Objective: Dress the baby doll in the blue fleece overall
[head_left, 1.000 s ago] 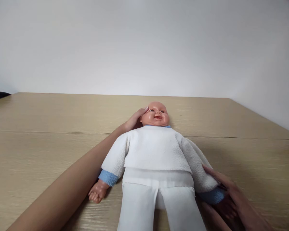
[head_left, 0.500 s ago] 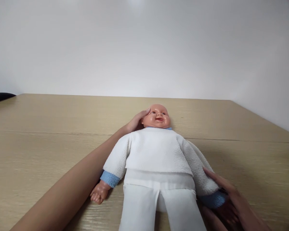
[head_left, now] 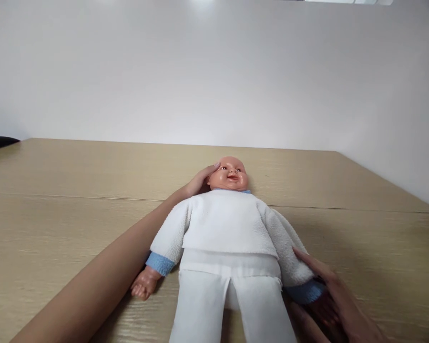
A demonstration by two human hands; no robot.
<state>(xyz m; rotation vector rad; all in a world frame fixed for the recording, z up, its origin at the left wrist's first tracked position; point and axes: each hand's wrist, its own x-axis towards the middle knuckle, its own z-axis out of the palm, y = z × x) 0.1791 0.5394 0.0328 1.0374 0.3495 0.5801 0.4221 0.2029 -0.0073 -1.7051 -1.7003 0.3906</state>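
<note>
A baby doll (head_left: 232, 224) lies on its back on the table, dressed in a white fleece top and white trousers with blue cuffs and collar. My left hand (head_left: 202, 181) cups the side of its bald head, thumb at the temple; the other fingers are hidden behind the head. Around the doll's sleeve on the right, close to the blue cuff (head_left: 307, 291), my right hand (head_left: 338, 290) is closed, with a finger along the fleece and part of it below. The doll's other hand (head_left: 145, 283) rests beside my left forearm. Its feet are out of view.
The light wood table (head_left: 75, 171) has a seam running across it. Behind it rises a plain pale wall (head_left: 214, 71). A dark curved object (head_left: 2, 143) shows past the table's far left edge.
The view has shifted a little, so the doll and both hands appear slightly further left. Both hands keep the same hold on the doll.
</note>
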